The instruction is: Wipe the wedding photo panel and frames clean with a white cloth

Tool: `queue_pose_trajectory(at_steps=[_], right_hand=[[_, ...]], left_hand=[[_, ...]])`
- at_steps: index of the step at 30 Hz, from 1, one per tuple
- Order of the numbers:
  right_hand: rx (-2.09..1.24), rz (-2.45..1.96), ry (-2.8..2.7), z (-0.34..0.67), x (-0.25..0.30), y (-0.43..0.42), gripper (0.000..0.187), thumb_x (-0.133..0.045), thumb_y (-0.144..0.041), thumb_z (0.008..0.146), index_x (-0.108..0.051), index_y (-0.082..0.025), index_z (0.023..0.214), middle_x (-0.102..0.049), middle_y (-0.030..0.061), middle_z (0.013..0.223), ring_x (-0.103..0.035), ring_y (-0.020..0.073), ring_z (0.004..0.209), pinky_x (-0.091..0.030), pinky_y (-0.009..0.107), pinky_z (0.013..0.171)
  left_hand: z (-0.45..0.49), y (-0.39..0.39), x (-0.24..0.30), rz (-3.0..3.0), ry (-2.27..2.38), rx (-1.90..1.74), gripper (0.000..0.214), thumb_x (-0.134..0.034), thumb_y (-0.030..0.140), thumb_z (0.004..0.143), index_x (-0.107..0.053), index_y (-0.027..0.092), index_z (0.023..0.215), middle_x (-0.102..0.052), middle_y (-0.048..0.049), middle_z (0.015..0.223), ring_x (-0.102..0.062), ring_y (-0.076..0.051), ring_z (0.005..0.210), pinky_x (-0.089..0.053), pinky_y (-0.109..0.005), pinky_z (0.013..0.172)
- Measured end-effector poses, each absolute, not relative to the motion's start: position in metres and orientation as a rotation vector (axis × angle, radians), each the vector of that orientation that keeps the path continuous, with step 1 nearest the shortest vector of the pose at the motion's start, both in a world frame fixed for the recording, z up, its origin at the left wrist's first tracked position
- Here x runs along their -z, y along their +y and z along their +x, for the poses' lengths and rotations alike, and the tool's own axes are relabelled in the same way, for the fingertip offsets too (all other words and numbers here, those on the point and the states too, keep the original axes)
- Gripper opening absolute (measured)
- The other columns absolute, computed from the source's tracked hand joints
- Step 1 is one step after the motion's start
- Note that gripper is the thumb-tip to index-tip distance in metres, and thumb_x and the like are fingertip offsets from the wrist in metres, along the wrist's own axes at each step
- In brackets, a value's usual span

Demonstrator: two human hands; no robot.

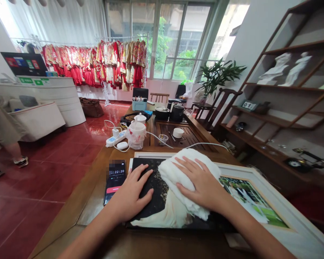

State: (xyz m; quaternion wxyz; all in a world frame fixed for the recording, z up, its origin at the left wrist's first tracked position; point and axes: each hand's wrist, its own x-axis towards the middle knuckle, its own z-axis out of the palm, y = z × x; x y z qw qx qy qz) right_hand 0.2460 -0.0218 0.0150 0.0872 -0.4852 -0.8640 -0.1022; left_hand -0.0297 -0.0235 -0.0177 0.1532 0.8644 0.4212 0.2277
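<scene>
A large framed photograph (261,180) with a white frame lies flat on the wooden table (102,158) in front of me. My left hand (132,196) rests flat on the dark left part of the picture, fingers spread. My right hand (202,183) presses flat on a white cloth (175,172) that lies bunched on the picture's middle. A phone (115,180) showing a timer lies on the table just left of my left hand.
Behind the frame stand a white kettle (136,135), a power strip (116,138), a tea tray (186,135) with pots and a bowl. Wooden shelves (286,90) line the right. A person's legs (5,144) show far left on the red floor.
</scene>
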Motion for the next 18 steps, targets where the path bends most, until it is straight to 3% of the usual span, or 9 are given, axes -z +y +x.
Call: queue_pose_trajectory(at_steps=[10, 18], right_hand=[[0.414, -1.391, -2.634, 0.261, -0.005, -0.079, 0.066, -0.048, -0.047, 0.09, -0.027, -0.03, 0.151, -0.034, 0.0024, 0.154, -0.028, 0.0298, 0.143, -0.033, 0.061, 0.108], [0.364, -1.445, -2.589, 0.262, -0.01, -0.035, 0.062, -0.048, -0.049, 0.09, -0.035, -0.03, 0.147, -0.04, 0.0039, 0.151, -0.035, 0.0306, 0.139, -0.034, 0.059, 0.108]], left_hand=[[-0.033, -0.024, 0.019, 2.449, 1.205, -0.671, 0.052, -0.052, 0.034, 0.094, -0.04, 0.025, 0.144, -0.03, -0.0078, 0.156, -0.026, -0.027, 0.145, -0.026, -0.051, 0.118], [-0.033, -0.024, 0.017, 2.452, 1.204, -0.641, 0.053, -0.05, 0.035, 0.094, -0.04, 0.024, 0.145, -0.029, -0.0074, 0.157, -0.025, -0.026, 0.145, -0.024, -0.05, 0.119]])
